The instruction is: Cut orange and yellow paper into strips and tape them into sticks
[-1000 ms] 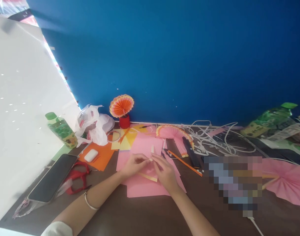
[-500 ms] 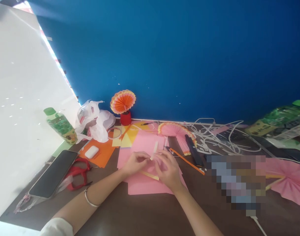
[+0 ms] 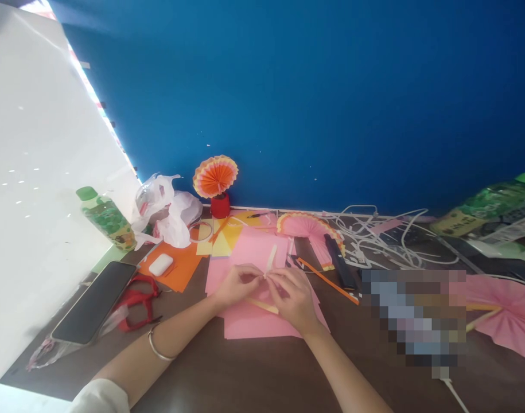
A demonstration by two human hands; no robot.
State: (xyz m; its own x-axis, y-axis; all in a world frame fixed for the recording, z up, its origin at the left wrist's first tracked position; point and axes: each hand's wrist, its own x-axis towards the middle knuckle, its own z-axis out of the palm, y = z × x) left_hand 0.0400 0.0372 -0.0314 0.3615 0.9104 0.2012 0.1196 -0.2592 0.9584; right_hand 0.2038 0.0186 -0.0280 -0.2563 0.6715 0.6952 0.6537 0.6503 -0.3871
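I have my left hand [image 3: 235, 285] and right hand [image 3: 293, 298] together over the pink paper [image 3: 253, 287] on the bench [image 3: 228, 373], both sets of fingers pinching a pale strip [image 3: 271, 259] that sticks up between them, scissors [image 3: 135, 301] well left.

A pixelated block [image 3: 417, 318] hid whatever lay right of my hands. My right hand [image 3: 294, 299] covered part of the pink paper [image 3: 253, 252], and the strip's [image 3: 271, 259] lower end vanished between my fingertips. The green bottle [image 3: 490, 206] was cut off at the right edge.
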